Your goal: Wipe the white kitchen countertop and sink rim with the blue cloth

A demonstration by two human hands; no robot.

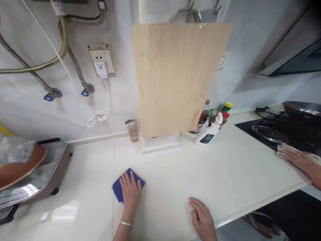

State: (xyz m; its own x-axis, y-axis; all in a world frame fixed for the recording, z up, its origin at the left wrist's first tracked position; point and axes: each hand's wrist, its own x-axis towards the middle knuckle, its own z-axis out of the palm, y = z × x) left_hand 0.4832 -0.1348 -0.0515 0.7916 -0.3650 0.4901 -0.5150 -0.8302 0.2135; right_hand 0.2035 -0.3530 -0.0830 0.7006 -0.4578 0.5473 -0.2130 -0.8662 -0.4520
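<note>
My left hand (130,191) lies flat on a folded blue cloth (138,178) on the white countertop (165,177), its fingers stretched out and a bracelet on the wrist. Near the front edge of the counter rests my right hand (202,217), fingers loosely bent with a gap to the thumb and nothing in them. Behind the blue cloth, by the wall, stands a clear tumbler (133,131) with a dark handle-like top. A white spray bottle (210,132) stands farther back to the right.
A large wooden board (178,77) hangs over the counter. Several bottles (203,117) stand behind it. An electric pan (60,164) fills the left side. On the right, another person's hand (298,160) presses a pale cloth (287,149) beside the black cooktop (253,122). A plug and cable (101,69) hang on the wall.
</note>
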